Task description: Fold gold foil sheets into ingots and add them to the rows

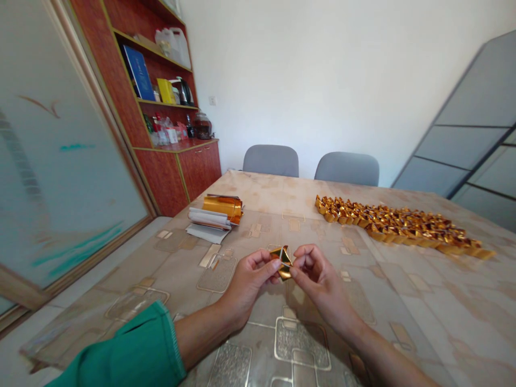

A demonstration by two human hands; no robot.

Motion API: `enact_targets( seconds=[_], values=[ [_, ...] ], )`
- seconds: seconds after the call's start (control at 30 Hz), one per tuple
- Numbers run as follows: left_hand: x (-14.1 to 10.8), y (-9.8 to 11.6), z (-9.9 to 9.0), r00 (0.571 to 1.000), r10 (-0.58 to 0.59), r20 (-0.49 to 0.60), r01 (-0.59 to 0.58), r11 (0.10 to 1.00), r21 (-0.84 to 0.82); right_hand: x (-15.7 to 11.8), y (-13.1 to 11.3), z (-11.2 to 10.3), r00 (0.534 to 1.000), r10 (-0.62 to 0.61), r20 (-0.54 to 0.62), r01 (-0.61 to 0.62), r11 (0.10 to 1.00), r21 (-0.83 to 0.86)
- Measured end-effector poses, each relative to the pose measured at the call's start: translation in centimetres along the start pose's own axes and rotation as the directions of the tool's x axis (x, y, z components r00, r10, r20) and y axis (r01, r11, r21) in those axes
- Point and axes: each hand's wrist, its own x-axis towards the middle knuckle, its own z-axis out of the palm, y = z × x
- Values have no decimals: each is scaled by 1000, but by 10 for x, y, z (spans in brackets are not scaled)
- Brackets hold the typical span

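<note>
Between my hands, above the near part of the table, is a small folded piece of shiny gold paper [285,273] with pale edges. My left hand [256,274] pinches its left side between thumb and fingers. On the other side, my right hand [316,271] has thumb and forefinger closed on its right edge. Farther left lies a stack of gold foil paper sheets [221,205], some curled with the gold side out and others showing white. Many folded gold pieces [391,220] stand packed in rows on the right side of the table.
A patterned, clear-covered tablecloth [258,306] spreads over the table [266,185]. Two grey chairs [271,160] stand at its far edge. Back left, a red-brown cabinet [161,172] holds a kettle, boxes and jars. A frosted sliding door [72,161] is at the left.
</note>
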Motion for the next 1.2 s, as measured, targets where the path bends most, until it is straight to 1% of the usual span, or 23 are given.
enact_targets(
  seconds=[0.07, 0.17, 0.3, 0.47, 0.63, 0.73, 0.8, 0.87, 0.93, 1.07, 1.2],
  values=[
    [-1, 0, 1, 999, 25, 29, -28, 996, 83, -1, 0, 2, 999, 25, 31, -25, 1000, 8],
    [-3, 0, 3, 998, 14, 60, -24, 985, 173, -1, -1, 3, 998, 50, 42, -51, 999, 12],
    [-5, 1, 5, 999, -3, 46, -7, 975, 223, 0, -4, 2, 997, 66, 45, -67, 997, 33],
    [-4, 2, 5, 999, -19, 47, 8, 973, 232, 0, -6, 0, 994, 83, 70, -84, 996, 8],
    [-4, 0, 5, 998, -35, 58, 21, 974, 226, 1, 0, -1, 994, 101, 48, -102, 995, 18],
    [-4, -1, 3, 997, -33, 68, 24, 991, 128, 1, 0, -1, 997, 83, -1, -83, 997, 1],
    [-3, -1, 2, 999, 14, 49, -18, 996, 83, 2, -2, -1, 997, 49, -63, -52, 998, -41],
    [-3, 0, 1, 996, 80, 34, -83, 992, 97, 2, -4, -2, 994, 14, -104, -22, 997, -75],
    [-4, 0, 1, 992, 119, 44, -124, 983, 136, 2, -5, -2, 994, -2, -109, -6, 997, -76],
    [-5, 1, 3, 995, 80, 57, -89, 981, 170, 1, -6, -1, 996, -4, -91, 0, 999, -48],
    [-3, 0, 4, 997, 66, 30, -70, 981, 182, 0, -5, 0, 994, -18, -107, 11, 998, -63]
  ],
)
